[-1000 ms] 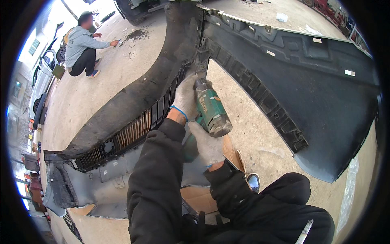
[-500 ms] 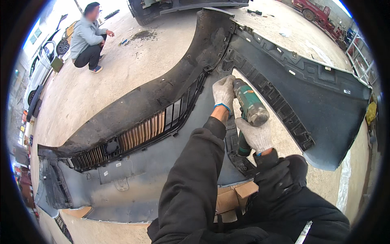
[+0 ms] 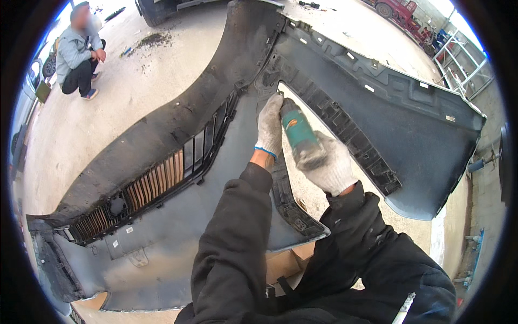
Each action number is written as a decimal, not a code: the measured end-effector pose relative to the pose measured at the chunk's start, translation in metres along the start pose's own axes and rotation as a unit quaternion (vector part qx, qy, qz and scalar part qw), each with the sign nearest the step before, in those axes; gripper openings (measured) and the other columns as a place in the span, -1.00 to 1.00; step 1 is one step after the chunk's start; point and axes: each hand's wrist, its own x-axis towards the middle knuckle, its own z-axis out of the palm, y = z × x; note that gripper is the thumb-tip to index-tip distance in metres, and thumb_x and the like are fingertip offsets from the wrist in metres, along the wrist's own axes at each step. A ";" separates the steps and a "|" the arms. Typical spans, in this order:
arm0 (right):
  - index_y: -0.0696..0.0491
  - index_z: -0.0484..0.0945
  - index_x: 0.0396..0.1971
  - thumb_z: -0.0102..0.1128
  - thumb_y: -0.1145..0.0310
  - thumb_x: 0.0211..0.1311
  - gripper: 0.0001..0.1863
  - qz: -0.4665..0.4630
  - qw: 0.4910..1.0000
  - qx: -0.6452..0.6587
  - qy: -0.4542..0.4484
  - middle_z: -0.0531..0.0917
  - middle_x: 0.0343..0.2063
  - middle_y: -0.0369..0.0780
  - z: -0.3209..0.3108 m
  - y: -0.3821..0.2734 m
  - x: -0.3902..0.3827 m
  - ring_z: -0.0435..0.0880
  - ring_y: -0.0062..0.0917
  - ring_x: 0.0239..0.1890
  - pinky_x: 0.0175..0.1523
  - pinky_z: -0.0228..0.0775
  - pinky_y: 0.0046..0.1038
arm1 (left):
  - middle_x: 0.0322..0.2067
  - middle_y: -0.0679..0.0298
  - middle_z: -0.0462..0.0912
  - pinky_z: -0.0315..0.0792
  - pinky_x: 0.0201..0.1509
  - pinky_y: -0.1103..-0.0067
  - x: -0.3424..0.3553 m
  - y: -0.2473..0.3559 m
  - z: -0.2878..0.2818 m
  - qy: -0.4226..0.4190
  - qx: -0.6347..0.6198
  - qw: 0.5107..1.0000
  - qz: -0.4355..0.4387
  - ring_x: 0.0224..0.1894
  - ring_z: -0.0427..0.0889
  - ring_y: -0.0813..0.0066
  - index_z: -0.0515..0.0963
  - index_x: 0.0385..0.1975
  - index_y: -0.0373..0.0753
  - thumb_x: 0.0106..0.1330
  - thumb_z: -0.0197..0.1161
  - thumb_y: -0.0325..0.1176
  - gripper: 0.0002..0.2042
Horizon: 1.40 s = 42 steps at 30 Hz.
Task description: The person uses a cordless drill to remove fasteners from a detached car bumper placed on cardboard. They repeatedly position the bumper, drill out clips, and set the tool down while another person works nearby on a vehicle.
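I hold a green cordless power tool (image 3: 296, 125) with a dark, scuffed body, angled toward the inside corner of a large black plastic car bumper (image 3: 232, 51). My left hand (image 3: 269, 121), in a light knitted glove, is closed at the tool's front end, its fingertips at the edge of a long triangular opening in the bumper; what exactly they pinch is hidden. My right hand (image 3: 330, 164), also gloved, grips the tool's handle, which is mostly behind the body. A slatted grille (image 3: 154, 181) is fitted in the bumper to the left of my forearms.
A person (image 3: 78, 56) in a grey jacket squats at upper left near dark debris (image 3: 152, 40). A vehicle's wheel (image 3: 154, 13) shows at top, a red truck (image 3: 402, 16) and metal frame (image 3: 461, 65) at upper right. Cardboard (image 3: 286, 264) lies under the bumper near my legs.
The view has shifted since the earlier frames. My right hand and the tool's rear have swung a little relative to my left hand. The squatting person has drawn their hands together.
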 end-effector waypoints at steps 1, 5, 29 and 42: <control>0.20 0.56 -0.22 0.37 0.16 0.16 -0.60 0.012 0.980 0.196 -0.012 0.68 -0.37 -0.19 0.000 0.003 0.005 0.71 -0.41 -0.28 -0.10 0.57 -0.34 | -0.24 0.31 0.60 0.50 -0.14 0.49 0.003 -0.002 -0.001 0.011 0.050 0.999 -0.001 -0.20 0.57 0.52 0.56 -0.07 -0.24 0.49 0.13 -0.07 -0.66; 0.23 0.56 -0.23 0.37 0.34 0.15 -0.70 -0.007 0.993 -0.112 0.021 0.69 -0.34 -0.20 -0.011 0.000 0.008 0.70 -0.51 -0.27 -0.12 0.55 -0.45 | -0.18 0.31 0.60 0.44 -0.18 0.53 0.010 -0.005 -0.007 0.002 0.161 0.987 0.025 -0.17 0.54 0.54 0.55 0.07 -0.29 0.48 0.10 0.01 -0.54; 0.17 0.63 -0.11 0.49 0.32 0.01 -0.57 0.061 0.979 -0.186 0.056 0.76 -0.22 -0.18 0.002 -0.002 0.027 0.76 -0.49 -0.15 -0.01 0.58 -0.47 | -0.17 0.15 0.68 0.49 -0.43 0.52 0.025 0.010 -0.023 0.013 0.100 0.993 -0.068 -0.35 0.63 0.50 0.57 -0.01 -0.30 0.48 0.07 -0.02 -0.57; 0.06 0.45 -0.07 -0.08 0.25 0.55 -0.78 0.026 0.999 0.032 0.016 0.56 -0.23 -0.26 0.008 0.033 0.023 0.59 -0.55 -0.20 -0.10 0.49 -0.49 | -0.13 0.01 0.72 0.47 0.13 0.25 0.123 0.086 -0.070 0.307 0.585 0.694 0.287 -0.02 0.67 0.04 0.69 -0.12 -0.23 0.26 0.25 -0.20 -0.69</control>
